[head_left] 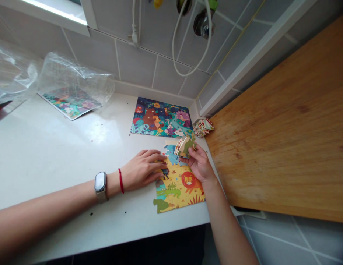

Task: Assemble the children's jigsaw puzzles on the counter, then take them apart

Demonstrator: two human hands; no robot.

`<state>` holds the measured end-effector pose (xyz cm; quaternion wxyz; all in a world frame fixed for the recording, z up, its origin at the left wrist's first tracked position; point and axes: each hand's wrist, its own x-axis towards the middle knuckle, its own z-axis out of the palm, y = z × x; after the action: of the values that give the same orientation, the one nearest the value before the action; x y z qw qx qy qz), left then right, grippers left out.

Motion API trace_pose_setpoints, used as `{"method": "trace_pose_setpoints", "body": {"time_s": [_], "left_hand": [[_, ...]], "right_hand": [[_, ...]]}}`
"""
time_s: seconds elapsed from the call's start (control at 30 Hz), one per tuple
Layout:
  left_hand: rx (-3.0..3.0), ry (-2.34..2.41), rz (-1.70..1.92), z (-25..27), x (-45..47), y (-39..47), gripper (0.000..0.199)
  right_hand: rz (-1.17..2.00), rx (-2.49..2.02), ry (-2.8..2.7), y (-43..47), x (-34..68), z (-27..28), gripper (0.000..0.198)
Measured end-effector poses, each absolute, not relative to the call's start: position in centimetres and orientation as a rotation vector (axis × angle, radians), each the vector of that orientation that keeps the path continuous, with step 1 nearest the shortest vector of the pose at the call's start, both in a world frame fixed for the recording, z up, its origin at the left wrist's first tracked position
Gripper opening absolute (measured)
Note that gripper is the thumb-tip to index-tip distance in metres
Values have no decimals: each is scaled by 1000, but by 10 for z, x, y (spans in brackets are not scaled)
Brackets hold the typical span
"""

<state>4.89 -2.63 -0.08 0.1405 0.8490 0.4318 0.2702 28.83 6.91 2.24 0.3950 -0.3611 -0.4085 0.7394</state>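
Our right hand: fingers clamped on piece stack. Left hand: fingers apart on puzzle. Sloppy pinch could spill stack; sideways nudge, split puzzle.

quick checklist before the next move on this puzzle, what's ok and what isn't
1. Right hand has a grip on the held pieces: ok.
2. Left hand is at the left side of the yellow puzzle, fingers spread: ok.
3. Yellow puzzle has finished edges all round: not ok, a tab juts out at lower left.
4. Dark forest picture lies flat beyond the hands: ok.
5. Piece pile contains the matching piece: cannot tell.
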Motion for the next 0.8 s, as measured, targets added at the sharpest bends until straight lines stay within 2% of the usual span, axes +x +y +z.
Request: {"method": "trace_pose_setpoints", "body": {"time_s": [0.2, 0.3, 0.43, 0.6, 0.8], "left_hand": [[2103, 1359, 1098, 1, 43, -19, 28], [2124, 1203, 1110, 2, 42, -19, 32], [2128, 1083, 1090, 3, 44, -21, 20], [1939, 1373, 1159, 0, 43, -21, 23], [1853, 1585, 1158, 4, 29, 0, 27]], "right_hand": [[2022, -896, -1186, 61, 288, 20, 38], [2062, -838, -1349, 58, 285, 18, 41], [2005, -796, -1456, 57, 282, 15, 40], [2007, -873, -1304, 59, 281, 15, 38], [1805, -954, -1070, 68, 284, 19, 36]]}}
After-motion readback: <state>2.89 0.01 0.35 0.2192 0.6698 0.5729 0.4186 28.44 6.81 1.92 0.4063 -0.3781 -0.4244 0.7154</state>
